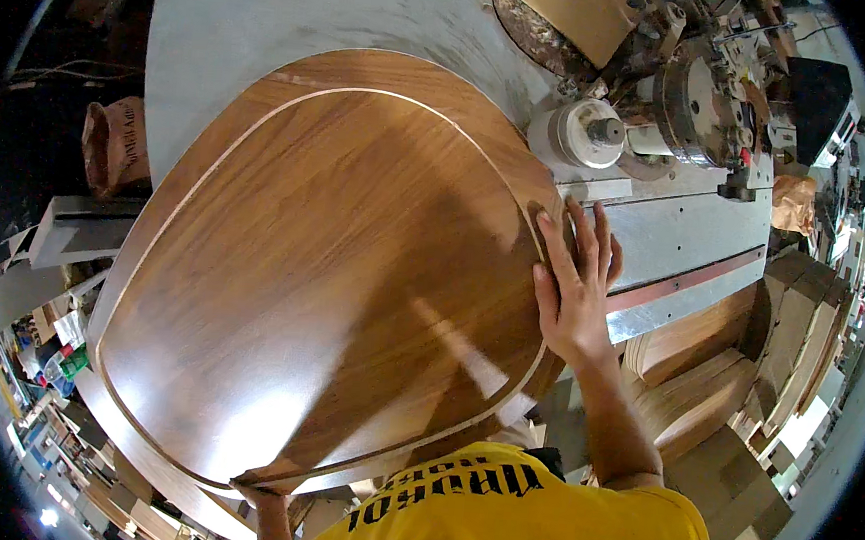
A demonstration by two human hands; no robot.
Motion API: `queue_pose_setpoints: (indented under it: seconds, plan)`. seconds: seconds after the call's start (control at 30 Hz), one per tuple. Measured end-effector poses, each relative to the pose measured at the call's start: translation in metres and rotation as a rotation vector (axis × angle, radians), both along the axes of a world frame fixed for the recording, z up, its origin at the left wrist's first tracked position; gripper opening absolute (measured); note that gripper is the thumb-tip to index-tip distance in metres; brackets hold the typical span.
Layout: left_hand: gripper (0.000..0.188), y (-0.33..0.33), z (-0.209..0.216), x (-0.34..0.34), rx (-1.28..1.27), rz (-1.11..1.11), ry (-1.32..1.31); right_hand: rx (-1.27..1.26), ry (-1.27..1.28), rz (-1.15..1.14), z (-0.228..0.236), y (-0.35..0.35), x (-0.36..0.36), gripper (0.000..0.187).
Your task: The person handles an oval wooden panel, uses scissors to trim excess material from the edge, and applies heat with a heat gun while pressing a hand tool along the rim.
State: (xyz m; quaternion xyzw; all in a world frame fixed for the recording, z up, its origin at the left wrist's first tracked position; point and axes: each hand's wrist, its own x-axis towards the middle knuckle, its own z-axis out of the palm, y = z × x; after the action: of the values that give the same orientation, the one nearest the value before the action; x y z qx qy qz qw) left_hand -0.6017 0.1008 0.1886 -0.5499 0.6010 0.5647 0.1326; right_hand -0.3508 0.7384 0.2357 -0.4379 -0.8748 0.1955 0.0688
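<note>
"What's nearest?"

"A yellow shirt (535, 518), worn by the person at work. Just beyond it, the left hand (259, 489) is at the near edge of a large rounded wooden panel (334, 243). Most of its fingers are hidden, so I can't tell how they close."

"And the right hand (580, 285)?"

"Laid over the panel's right edge, fingers extended and slightly apart, the thumb spread to the left."

"Where does the panel sit?"

"In front of the person, over a grey worktable (270, 8). A thin pale band (370, 91) runs inside its rim."

"Farther off?"

"A white cylinder (591, 133) stands just beyond the panel's right side; past that, a brown board (571, 14) lies at the far edge."
</note>
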Motion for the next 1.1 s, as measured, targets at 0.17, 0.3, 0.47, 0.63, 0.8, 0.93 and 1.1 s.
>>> queue_pose_setpoints:
  seconds: [0.17, 0.3, 0.47, 0.63, 0.8, 0.93, 1.1]
  plan:
    - [0.086, 0.000, -0.007, 0.033, -0.017, 0.053, 0.030, 0.197, -0.037, 0.043, 0.001, 0.012, -0.012, 0.054]
    - [0.081, 0.011, -0.016, 0.053, -0.025, 0.076, 0.060, 0.249, -0.077, -0.082, 0.000, -0.007, -0.006, 0.056]
    - [0.074, 0.021, -0.027, 0.080, -0.018, 0.118, 0.111, 0.111, -0.021, -0.249, -0.013, -0.075, 0.007, 0.058]
    - [0.068, 0.031, -0.028, 0.091, -0.023, 0.153, 0.158, 0.161, 0.085, -0.225, -0.027, -0.054, -0.016, 0.060]
    - [0.062, 0.037, -0.020, 0.106, -0.015, 0.260, 0.128, 0.225, 0.086, -0.187, -0.043, -0.043, -0.023, 0.064]
    - [0.074, 0.026, -0.015, 0.112, 0.061, 0.477, -0.027, 0.304, 0.035, -0.185, -0.051, -0.029, -0.031, 0.064]
    - [0.077, -0.179, -0.092, 0.124, 0.240, 0.004, 0.307, 0.287, 0.007, -0.208, -0.054, -0.006, -0.033, 0.057]
